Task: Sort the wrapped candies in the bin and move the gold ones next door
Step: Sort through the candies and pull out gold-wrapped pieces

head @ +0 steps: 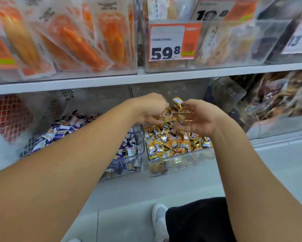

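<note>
**Handful of gold candies held over the gold bin**

Obs. Both hands meet above the gold bin (179, 158), the clear tub taken here as the landmark. The right hand (198, 117) is turned palm up and cupped, fingers loosely curled under a heap of gold candies (177, 112); it acts as a tray, presumably so that several pieces can travel at once. One gold wrapper stands up at the top of the heap. The left hand (151, 109) comes in from the side with fingers bent down into the same heap; the fingertips are blurred, so it cannot be told whether they pinch a piece or merely steady the pile.

Position. The held heap sits directly over the rear part of the gold bin, above its contents and apart from them. That suits a release: anything let go should fall in with its own kind.

Surroundings. The gold bin is already filled with gold wrappers. Just beside it on its left, wall to wall, stands the mixed bin (129, 165), holding mostly blue and white candies (59, 133); a few gold pieces seem to show low at its front wall, so sorting is judged unfinished. Above the gold bin runs a white shelf (111, 79) carrying an orange price tag (172, 41).

Risk. An overfull palm may spill pieces over the shared wall.
</note>
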`<state>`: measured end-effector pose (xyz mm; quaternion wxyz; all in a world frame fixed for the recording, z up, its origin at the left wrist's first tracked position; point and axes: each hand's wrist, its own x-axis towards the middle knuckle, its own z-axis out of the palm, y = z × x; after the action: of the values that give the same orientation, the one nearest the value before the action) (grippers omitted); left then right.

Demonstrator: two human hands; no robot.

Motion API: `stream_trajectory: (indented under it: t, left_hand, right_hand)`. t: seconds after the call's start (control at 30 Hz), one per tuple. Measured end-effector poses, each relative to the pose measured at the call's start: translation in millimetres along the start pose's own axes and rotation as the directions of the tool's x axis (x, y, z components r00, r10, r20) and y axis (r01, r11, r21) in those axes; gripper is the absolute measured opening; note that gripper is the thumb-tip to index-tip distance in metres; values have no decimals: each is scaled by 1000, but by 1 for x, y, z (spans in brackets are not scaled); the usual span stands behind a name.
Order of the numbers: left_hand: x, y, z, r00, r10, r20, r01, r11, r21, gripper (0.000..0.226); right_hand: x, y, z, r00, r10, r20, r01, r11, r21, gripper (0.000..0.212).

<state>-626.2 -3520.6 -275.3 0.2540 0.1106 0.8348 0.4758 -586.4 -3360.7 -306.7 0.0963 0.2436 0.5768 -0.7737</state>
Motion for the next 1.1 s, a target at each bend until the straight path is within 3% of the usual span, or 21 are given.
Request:
stream_trajectory:
  t: [0.07, 0.13, 0.2, 0.23, 0.3, 0.33, 0.43, 0.47, 0.53, 0.6, 0.67, 0.73, 0.83, 0.9, 0.97, 1.0, 1.1]
  left_hand:
    - [4, -5, 2, 997, 82, -4, -81, 991, 102, 39]
    - [-7, -11, -5, 947, 314, -69, -283, 916, 284, 41]
    - [-26, -24, -23, 797, 575, -183, -431, 755, 494, 26]
    - [-40, -35, -36, 741, 625, -244, -418, 715, 560, 18]
    - [-62, -68, -64, 749, 570, -338, -300, 746, 595, 8]
    - [-68, -86, -77, 791, 494, -362, -210, 773, 598, 11]
    - [-66, -135, -98, 914, 255, -317, 3, 775, 632, 33]
    - [-64, -147, -102, 937, 221, -270, 0, 775, 632, 34]
    - [-60, -169, -110, 969, 203, -143, -72, 780, 621, 26]
    - [-57, -186, -117, 987, 157, -43, -91, 751, 654, 32]
    - [-57, -201, -123, 987, 159, -34, -89, 703, 705, 47]
    - [-56, -213, -128, 973, 228, -29, -143, 698, 701, 50]
    - [-52, -223, -136, 961, 273, -47, -173, 724, 668, 45]
    - [-50, -226, -140, 949, 305, -79, -165, 697, 697, 37]
    - [-49, -227, -141, 932, 341, -120, -156, 680, 717, 31]
    - [-48, -228, -141, 928, 345, -139, -145, 679, 720, 29]
    - [-48, -227, -140, 928, 341, -146, -122, 652, 748, 30]
  right_hand:
    - [1, -3, -1, 999, -40, -31, 37, 997, -67, 33]
    - [-1, -4, 1, 988, -113, -103, 93, 980, -175, 23]
    - [-4, -3, 5, 950, -246, -190, 142, 886, -441, 23]
    - [-6, -1, 7, 922, -340, -187, 148, 753, -641, 26]
    - [-12, 2, 16, 860, -507, -56, 150, 357, -922, 31]
    - [-17, 5, 26, 829, -559, 37, 183, 207, -961, 33]
    - [-49, 8, 67, 662, -646, 381, 535, 50, -843, 28]
    - [-56, 10, 86, 616, -589, 524, 651, 6, -759, 25]
    - [-54, 19, 125, 658, -260, 707, 725, -39, -688, 26]
    - [-30, 30, 157, 790, 175, 588, 606, -74, -792, 29]
    - [7, 40, 177, 841, 440, 316, 416, -150, -897, 28]
    - [39, 39, 189, 864, 453, 218, 330, -184, -926, 33]
    - [71, 12, 199, 915, 264, 305, 357, -177, -917, 32]
    - [76, -5, 204, 925, 168, 340, 361, -120, -925, 28]
    - [76, -3, 209, 908, 218, 357, 375, -42, -926, 32]
    - [76, 7, 213, 886, 300, 353, 391, -77, -917, 34]
    - [87, 36, 219, 835, 489, 254, 460, -365, -809, 54]
